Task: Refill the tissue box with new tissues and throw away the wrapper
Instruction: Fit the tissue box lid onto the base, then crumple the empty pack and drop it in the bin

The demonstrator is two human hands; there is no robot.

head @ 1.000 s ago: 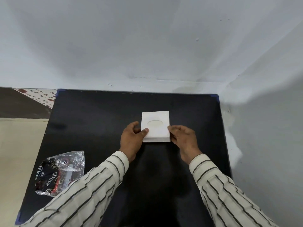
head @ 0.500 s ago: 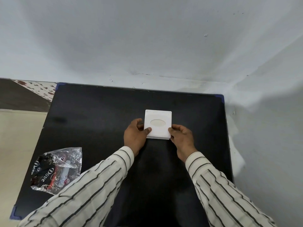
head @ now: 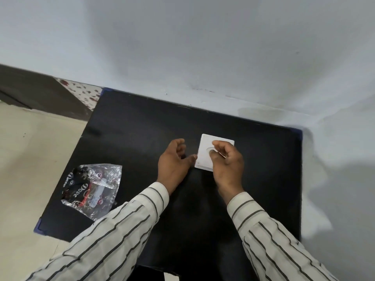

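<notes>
A flat white tissue box (head: 205,145) with an oval opening on top lies on the black table (head: 138,126), right of centre. My right hand (head: 226,162) hovers over the box with thumb and fingers pinched together at the opening; a sliver of white shows between them, and I cannot tell whether it is a tissue. Just left of the box is my left hand (head: 172,162), fingers spread and curled, its thumb tip at the box's left edge. The crumpled clear wrapper (head: 93,185) with dark print lies at the table's left front.
A pale wall runs along the table's far and right sides. Beige floor lies beyond the table's left edge, with a dark panel and a speckled surface (head: 85,93) at the far left. Striped sleeves cover both forearms.
Both hands let go of the box's near corners. My right hand moved up over the oval opening and pinched; my left hand opened beside the box. The camera view swung right and tilted.
</notes>
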